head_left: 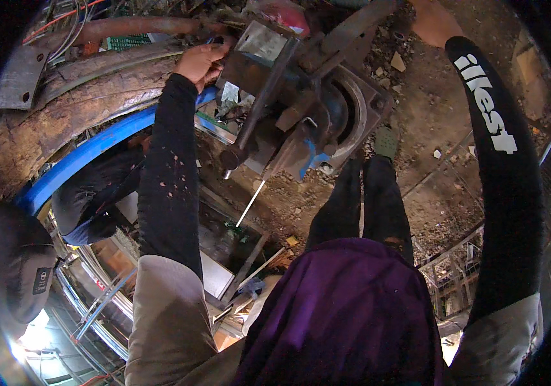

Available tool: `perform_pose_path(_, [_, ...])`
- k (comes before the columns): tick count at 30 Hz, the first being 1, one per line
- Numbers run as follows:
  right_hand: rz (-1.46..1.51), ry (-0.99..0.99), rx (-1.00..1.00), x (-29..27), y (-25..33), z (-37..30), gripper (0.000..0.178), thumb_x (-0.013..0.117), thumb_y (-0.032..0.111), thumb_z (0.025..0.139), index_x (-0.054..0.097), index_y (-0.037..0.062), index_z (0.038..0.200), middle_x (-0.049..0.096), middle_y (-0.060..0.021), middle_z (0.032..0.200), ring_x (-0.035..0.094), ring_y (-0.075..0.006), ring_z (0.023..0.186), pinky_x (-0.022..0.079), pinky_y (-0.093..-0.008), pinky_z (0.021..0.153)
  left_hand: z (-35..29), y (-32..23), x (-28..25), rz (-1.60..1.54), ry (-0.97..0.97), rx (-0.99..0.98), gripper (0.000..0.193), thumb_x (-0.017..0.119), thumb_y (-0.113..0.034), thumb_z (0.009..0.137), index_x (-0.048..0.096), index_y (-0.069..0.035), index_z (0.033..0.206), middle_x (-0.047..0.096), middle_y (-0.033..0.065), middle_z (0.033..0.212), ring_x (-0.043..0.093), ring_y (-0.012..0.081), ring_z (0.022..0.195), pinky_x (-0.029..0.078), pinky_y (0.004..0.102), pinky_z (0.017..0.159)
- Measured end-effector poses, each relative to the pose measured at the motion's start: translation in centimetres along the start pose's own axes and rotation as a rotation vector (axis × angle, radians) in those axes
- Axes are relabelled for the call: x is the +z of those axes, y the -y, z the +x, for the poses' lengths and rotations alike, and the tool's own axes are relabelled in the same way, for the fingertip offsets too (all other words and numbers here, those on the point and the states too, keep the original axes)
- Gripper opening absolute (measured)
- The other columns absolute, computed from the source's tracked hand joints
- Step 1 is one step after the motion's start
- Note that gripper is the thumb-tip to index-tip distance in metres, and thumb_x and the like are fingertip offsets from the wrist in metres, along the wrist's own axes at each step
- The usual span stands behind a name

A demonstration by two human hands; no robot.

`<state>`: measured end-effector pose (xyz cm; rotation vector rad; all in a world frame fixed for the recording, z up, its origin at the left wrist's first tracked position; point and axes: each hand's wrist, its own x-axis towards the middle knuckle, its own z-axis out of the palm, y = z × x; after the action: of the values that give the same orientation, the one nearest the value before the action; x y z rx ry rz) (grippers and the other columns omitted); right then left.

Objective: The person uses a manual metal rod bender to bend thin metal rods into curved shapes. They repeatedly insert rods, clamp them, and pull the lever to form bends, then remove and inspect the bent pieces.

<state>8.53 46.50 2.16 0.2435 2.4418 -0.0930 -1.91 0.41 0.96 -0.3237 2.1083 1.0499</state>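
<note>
Steel bending rig (pixel 336 106), vise-like and rust-brown, is sitting near the upper middle of the view, its lower tip meeting a thin pale rod (pixel 250 204) that is sticking out toward the wearer. Thick round bar (pixel 264 106) is slanting across its left side; flat lever (pixel 356 32) is running off toward the upper right. Left hand (pixel 199 65) is reaching to the rig's far left, fingers curling partly closed by a dark part; cannot tell what they are gripping, if anything. Right hand (pixel 435 24) is stretching out near the lever's outer end; its fingers aren't showing clearly, so cannot tell how open they are or whether they are holding it. Judging from this, doing it well means keeping the rod seated and straight, loading the lever smoothly, and keeping the left fingers clear of anything that could pinch. Feet should be staying planted: a green shoe (pixel 386 141) is standing close to the base, on littered dirt floor (pixel 446 174). Beyond, a blue curved band (pixel 118 136) is passing beside weathered wood (pixel 63 119) on the left.
</note>
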Motion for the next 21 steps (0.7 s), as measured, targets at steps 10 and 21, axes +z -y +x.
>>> perform_pose_path(10, [-0.209,0.058,-0.003,0.9,-1.1,1.7,0.070,0.051,0.010,0.100,0.018,0.0122,0.162,0.004,-0.0179,0.169,0.059,-0.0316,0.115,0.048,-0.0415,0.071,-3.1,-3.7,1.1,-0.102,0.131,0.038,0.043,0.068,-0.031,0.098,0.058,-0.009,0.134,0.059,-0.0014,0.103,0.057,0.0113,0.086,0.053,0.0317,0.084])
perform_pose_path(21, [-0.616,-0.020,-0.248,1.8,-1.6,1.7,0.058,0.054,0.009,0.100,0.037,0.0118,0.156,0.018,-0.0211,0.166,0.059,-0.0249,0.076,0.049,-0.0411,0.061,-1.9,-1.2,1.3,-0.355,0.078,0.122,0.052,0.059,-0.054,0.099,0.069,-0.004,0.108,0.059,0.0025,0.087,0.059,0.0141,0.073,0.051,0.0327,0.068])
